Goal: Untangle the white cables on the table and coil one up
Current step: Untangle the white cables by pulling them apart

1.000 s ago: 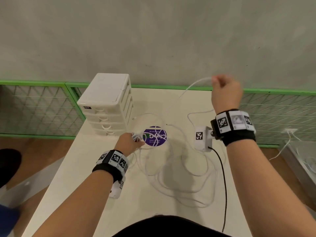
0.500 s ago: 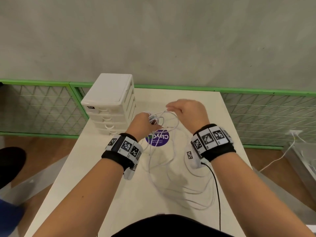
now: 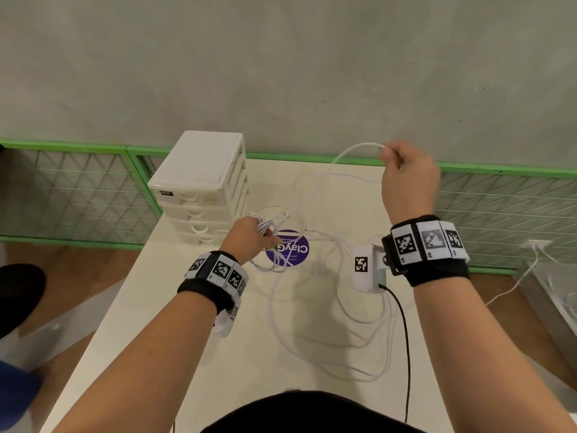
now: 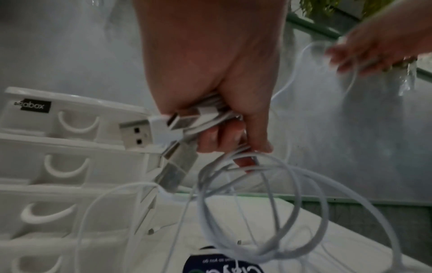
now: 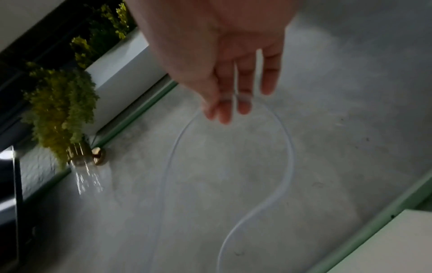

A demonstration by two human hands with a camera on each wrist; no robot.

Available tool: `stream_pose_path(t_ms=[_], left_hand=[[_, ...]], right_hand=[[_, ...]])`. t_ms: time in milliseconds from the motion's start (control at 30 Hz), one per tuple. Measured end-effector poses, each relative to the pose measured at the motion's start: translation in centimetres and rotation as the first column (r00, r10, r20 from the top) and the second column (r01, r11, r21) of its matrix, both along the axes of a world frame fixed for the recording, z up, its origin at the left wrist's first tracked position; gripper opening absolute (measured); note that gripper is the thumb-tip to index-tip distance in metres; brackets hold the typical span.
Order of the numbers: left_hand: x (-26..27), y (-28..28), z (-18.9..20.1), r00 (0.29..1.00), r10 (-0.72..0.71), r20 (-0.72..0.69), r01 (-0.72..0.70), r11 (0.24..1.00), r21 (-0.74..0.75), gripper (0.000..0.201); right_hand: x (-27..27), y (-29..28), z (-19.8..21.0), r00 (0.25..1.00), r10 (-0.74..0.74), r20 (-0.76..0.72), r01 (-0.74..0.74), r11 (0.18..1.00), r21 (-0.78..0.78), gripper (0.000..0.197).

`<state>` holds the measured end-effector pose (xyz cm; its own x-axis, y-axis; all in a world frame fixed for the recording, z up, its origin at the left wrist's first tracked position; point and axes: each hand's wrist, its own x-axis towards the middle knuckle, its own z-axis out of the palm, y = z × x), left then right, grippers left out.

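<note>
A white drawer unit (image 3: 199, 185) is seen at the far left of the pale counter (image 3: 162, 307), just beside the left hand (image 3: 246, 240); a purple round sticker (image 3: 290, 250) is partly covered by cable loops. The white cables (image 3: 327, 310) are spread in loose, overlapping loops across the counter's middle, with no single axis. Several strands and USB plugs (image 4: 140, 134), pointing toward the drawers, are gripped in the curled left hand. One strand is raised and pinched in the fingers of the right hand (image 3: 409, 179), held high over the far edge, and is arched down leftward to the counter.
</note>
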<state>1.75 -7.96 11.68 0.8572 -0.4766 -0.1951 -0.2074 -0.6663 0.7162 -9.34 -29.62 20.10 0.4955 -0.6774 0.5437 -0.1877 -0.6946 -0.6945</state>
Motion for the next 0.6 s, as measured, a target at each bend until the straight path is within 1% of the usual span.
stream_pose_path(t_ms=[33, 67, 100, 133, 167, 200, 233, 267, 333, 400, 467, 533, 600], left_hand=[[0.0, -0.1, 0.3, 1.000, 0.005, -0.023, -0.005, 0.999, -0.038, 0.031], [-0.1, -0.2, 0.6, 0.999, 0.002, -0.039, -0.004, 0.998, -0.069, 0.030], [-0.2, -0.4, 0.9, 0.999, -0.012, -0.045, 0.007, 0.995, -0.096, 0.029], [-0.4, -0.7, 1.1, 0.998, -0.032, -0.050, 0.025, 0.991, -0.128, 0.030], [-0.6, -1.0, 1.4, 0.997, -0.052, -0.052, 0.043, 0.986, -0.161, 0.030], [-0.8, -1.2, 1.6, 0.996, -0.067, -0.054, 0.056, 0.981, -0.187, 0.030], [-1.0, -1.5, 1.9, 0.996, -0.079, -0.051, 0.068, 0.977, -0.202, 0.027], [-1.1, -1.8, 2.0, 0.994, -0.092, -0.056, 0.078, 0.974, -0.211, 0.022], [-1.2, -2.1, 2.3, 0.992, -0.113, -0.058, 0.097, 0.969, -0.226, 0.018], [-1.1, -2.1, 2.5, 0.991, -0.123, -0.044, 0.110, 0.967, -0.229, 0.019], [-1.0, -1.9, 2.7, 0.992, -0.123, -0.013, 0.117, 0.970, -0.213, 0.020], [-1.1, -1.7, 2.7, 0.992, -0.122, -0.001, 0.120, 0.975, -0.189, 0.020], [-1.2, -1.6, 2.9, 0.988, -0.155, 0.002, 0.154, 0.977, -0.147, 0.023]], right_hand=[[-0.1, -0.2, -0.4, 0.987, -0.043, -0.155, 0.033, 0.997, -0.064, 0.027], [-0.2, -0.1, -0.6, 0.972, -0.035, -0.232, 0.006, 0.992, -0.125, 0.033], [-0.3, 0.3, -0.6, 0.973, 0.038, -0.228, -0.080, 0.981, -0.175, 0.040], [-0.3, 1.0, -0.6, 0.968, 0.163, -0.189, -0.204, 0.954, -0.220, 0.046], [-0.1, 1.9, -0.6, 0.939, 0.296, -0.177, -0.333, 0.912, -0.241, 0.051], [0.1, 2.8, -0.7, 0.891, 0.402, -0.212, -0.446, 0.865, -0.232, 0.051], [0.4, 3.7, -0.9, 0.840, 0.469, -0.274, -0.527, 0.825, -0.203, 0.046], [0.6, 4.4, -1.3, 0.800, 0.492, -0.343, -0.569, 0.802, -0.179, 0.039], [0.9, 5.2, -2.1, 0.771, 0.456, -0.444, -0.580, 0.792, -0.194, 0.034], [1.3, 5.3, -2.7, 0.768, 0.390, -0.508, -0.569, 0.779, -0.262, 0.033], [1.6, 5.2, -2.6, 0.728, 0.332, -0.600, -0.577, 0.768, -0.276, 0.031], [1.8, 4.9, -2.5, 0.681, 0.312, -0.662, -0.578, 0.784, -0.225, 0.028], [1.8, 4.6, -2.4, 0.673, 0.348, -0.652, -0.556, 0.820, -0.137, 0.025]])
